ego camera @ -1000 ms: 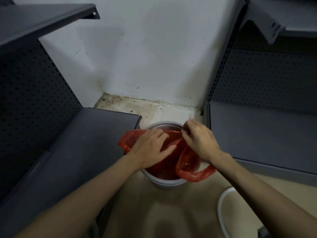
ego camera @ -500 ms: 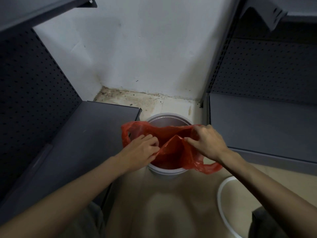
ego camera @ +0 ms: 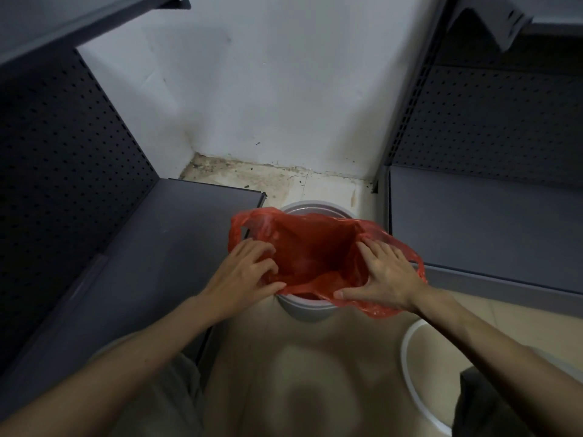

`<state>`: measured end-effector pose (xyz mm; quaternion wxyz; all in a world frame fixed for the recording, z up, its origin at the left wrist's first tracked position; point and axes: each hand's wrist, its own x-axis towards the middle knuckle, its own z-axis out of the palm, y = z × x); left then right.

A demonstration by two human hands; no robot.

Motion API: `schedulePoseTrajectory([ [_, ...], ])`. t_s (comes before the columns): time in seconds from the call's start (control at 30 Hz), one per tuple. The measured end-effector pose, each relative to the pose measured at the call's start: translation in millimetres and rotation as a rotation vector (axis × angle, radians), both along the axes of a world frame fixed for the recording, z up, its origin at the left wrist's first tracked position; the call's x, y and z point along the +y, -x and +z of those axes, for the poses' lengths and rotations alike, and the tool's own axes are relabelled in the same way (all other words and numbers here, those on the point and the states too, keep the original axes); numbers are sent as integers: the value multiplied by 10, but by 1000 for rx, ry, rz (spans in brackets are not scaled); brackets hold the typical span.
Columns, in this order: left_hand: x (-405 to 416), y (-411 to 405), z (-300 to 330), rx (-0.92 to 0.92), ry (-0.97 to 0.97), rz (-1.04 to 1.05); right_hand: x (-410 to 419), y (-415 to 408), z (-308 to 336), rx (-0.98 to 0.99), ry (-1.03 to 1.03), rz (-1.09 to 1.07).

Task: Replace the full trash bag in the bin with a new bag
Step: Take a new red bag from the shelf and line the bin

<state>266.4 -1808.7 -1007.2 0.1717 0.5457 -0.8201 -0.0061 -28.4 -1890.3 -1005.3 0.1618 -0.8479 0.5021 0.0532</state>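
Red bag [ego camera: 315, 247] spread open over the mouth of the grey bin [ego camera: 307, 310], handles flopping past the rim on both sides. Left hand [ego camera: 243, 275] on the bag's left edge, fingers curled, pinching the plastic. Right hand [ego camera: 383, 279] laid flat on the bag's right side, fingers straight and splayed, thumb along the near edge. Bin on pale floor in a corner, squeezed between dark shelf [ego camera: 151, 247] on the left and grey shelf [ego camera: 485, 228] on the right. Stained wall [ego camera: 268, 89] behind. White hoop [ego camera: 410, 367] on the floor near the right forearm.
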Motion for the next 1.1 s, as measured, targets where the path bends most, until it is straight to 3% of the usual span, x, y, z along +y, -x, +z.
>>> schedulePoseTrajectory([
  [0.37, 8, -209, -189, 24, -259, 194, 29, 155, -182, 0, 45, 62],
  [0.63, -44, -280, -274, 156, -438, 257, 5, 231, -181, -153, -3, 14],
  [0.77, -127, -228, -248, 427, -516, 205, -47, 252, -136, -233, -71, -6],
  [0.97, -311, -83, -196, 766, -554, 409, -129, 254, -129, -253, -140, -6],
  [1.1, -455, -35, -176, 772, -568, 468, -199, 243, -122, -294, -196, -41],
])
